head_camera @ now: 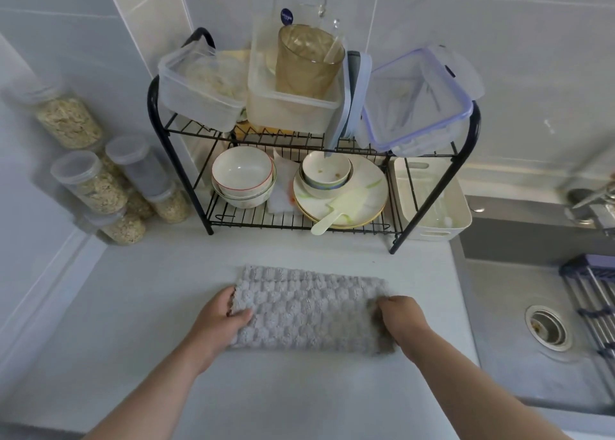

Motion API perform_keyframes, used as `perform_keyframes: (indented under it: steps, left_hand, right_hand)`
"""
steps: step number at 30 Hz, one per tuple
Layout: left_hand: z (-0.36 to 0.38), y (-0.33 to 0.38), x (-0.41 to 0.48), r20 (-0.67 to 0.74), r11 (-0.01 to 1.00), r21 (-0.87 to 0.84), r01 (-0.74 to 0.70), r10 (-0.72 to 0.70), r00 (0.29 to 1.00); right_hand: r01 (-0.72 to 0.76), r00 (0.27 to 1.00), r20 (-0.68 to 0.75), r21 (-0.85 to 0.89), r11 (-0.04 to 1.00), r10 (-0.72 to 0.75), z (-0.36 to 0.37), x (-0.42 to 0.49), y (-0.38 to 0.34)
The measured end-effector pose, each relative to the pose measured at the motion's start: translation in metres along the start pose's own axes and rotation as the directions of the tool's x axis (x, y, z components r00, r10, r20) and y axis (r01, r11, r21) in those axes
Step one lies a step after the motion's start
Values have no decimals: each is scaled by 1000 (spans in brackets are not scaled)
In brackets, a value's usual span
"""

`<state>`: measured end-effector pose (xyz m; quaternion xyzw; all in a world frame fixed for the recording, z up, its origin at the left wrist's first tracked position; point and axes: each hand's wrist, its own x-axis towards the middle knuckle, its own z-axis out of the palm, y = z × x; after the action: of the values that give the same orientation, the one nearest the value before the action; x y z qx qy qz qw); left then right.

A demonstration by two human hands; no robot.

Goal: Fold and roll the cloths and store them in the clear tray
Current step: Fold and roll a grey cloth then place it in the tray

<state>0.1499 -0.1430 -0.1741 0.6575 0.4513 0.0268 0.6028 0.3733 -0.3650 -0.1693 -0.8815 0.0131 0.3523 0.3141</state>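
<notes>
A grey, waffle-textured cloth (309, 310) lies folded in a long rectangle on the white counter (299, 389), just in front of the dish rack. My left hand (223, 320) grips the cloth's left end, fingers curled over its edge. At the opposite end my right hand (399, 320) grips the cloth, where the fabric bunches under the fingers. A clear tray (293, 107) stands on the rack's top shelf in the middle, with an amber cup (306, 60) and a glass jug (299, 3) in it.
The black wire rack (332, 146) also holds clear lidded boxes (199, 87), bowls (243, 176) and plates (342, 193). A white basket (432, 200) stands at its right. Jars of oats (86, 180) fill the left corner. The steel sink (539, 323) lies to the right.
</notes>
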Motion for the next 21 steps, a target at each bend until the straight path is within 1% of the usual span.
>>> perform_keyframes:
  steps: [3,5,6,8,9,11,13,14,15,17,19,21]
  left_hand:
    - [2,-3,5,-27,999,18,-45,45,999]
    - [4,-3,10,-78,991,113,-74,83,993]
    - [4,1,11,-116,978,187,-90,113,987]
    - [4,8,12,-173,937,313,-157,219,960]
    - [4,12,13,-174,924,331,-193,261,950]
    - [3,25,10,-135,953,212,-215,247,960]
    - [0,30,12,-45,987,57,-149,152,987]
    - [-1,28,15,-6,995,9,-103,104,995]
    - [-2,25,17,8,997,7,-79,79,997]
    - [-2,15,23,-32,994,94,-61,64,997]
    - [0,4,29,-78,972,218,-86,105,991]
    - [5,4,28,-140,954,276,-121,164,977]
  right_hand:
    - [2,1000,-11,-43,999,-2,4,4,2]
    - [25,999,-28,-91,996,-27,4,5,2]
    - [41,998,-36,-117,992,-46,4,6,3]
    - [63,997,-41,-153,986,-70,5,8,5]
    - [69,996,-39,-163,984,-77,5,8,5]
    - [70,996,-38,-166,984,-77,6,9,6]
    - [55,997,-50,-148,987,-63,6,11,5]
    - [45,997,-59,-131,990,-53,5,12,5]
    - [35,997,-69,-114,993,-43,5,13,4]
    - [15,997,-79,-101,995,-23,6,15,4]
    - [10,996,-87,-100,995,-19,6,16,3]
    - [6,996,-90,-98,995,-15,6,16,2]
